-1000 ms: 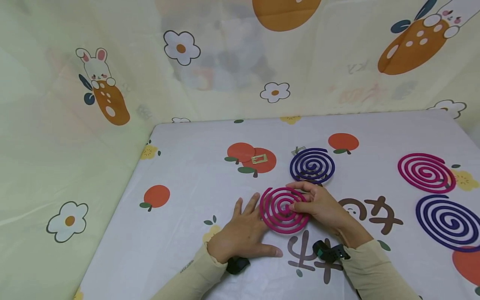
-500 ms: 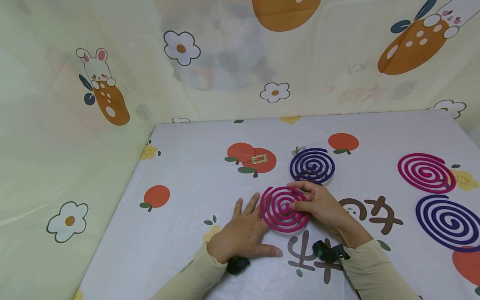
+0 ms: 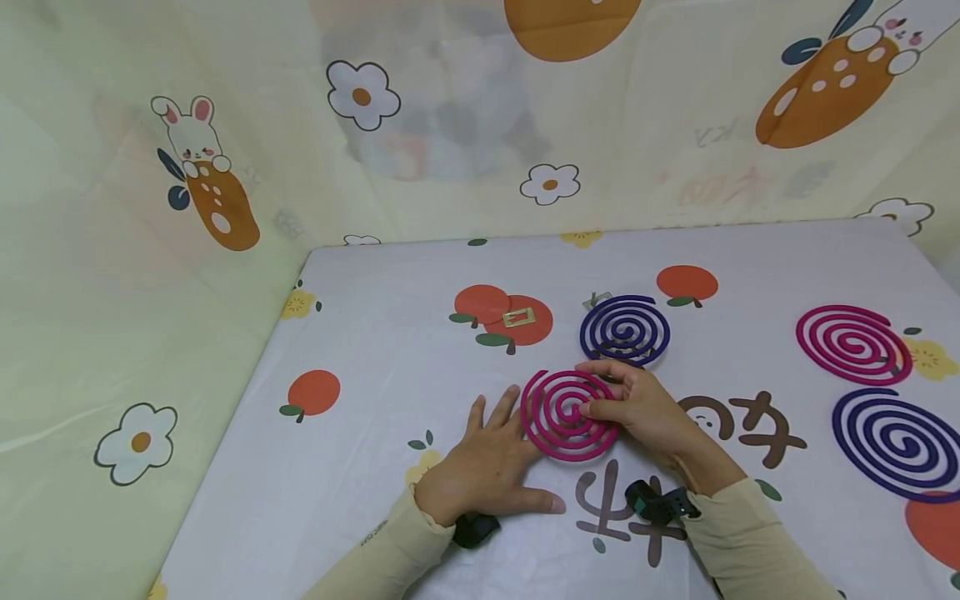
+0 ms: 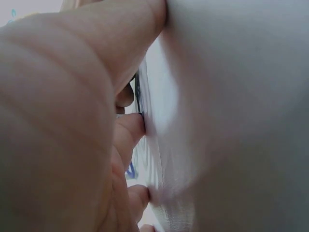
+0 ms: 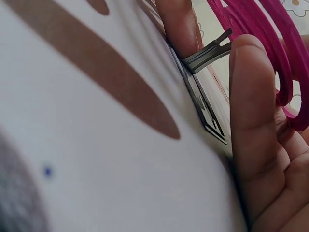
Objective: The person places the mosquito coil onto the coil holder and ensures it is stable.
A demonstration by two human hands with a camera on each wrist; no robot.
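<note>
A pink mosquito coil (image 3: 552, 450) is pinched at its centre and right side by my right hand (image 3: 648, 417). In the right wrist view the coil (image 5: 270, 34) stands off the table beside the raised prong of a flat metal coil stand (image 5: 207, 55); whether the prong's tip sits in the coil's centre I cannot tell. My left hand (image 3: 483, 475) lies palm down with spread fingers, some fingertips hidden under the coil. In the left wrist view one fingertip (image 4: 135, 125) touches a thin dark edge on the table.
A navy coil (image 3: 625, 332) lies just beyond the right hand, overlapping another metal stand (image 3: 596, 301). One more metal stand (image 3: 518, 317) lies further left. A pink coil (image 3: 852, 344) and a navy coil (image 3: 906, 446) lie at the right on the patterned cloth (image 3: 390, 333).
The pink coil has shifted slightly up and away with the fingers of my right hand. My left hand keeps its place.
</note>
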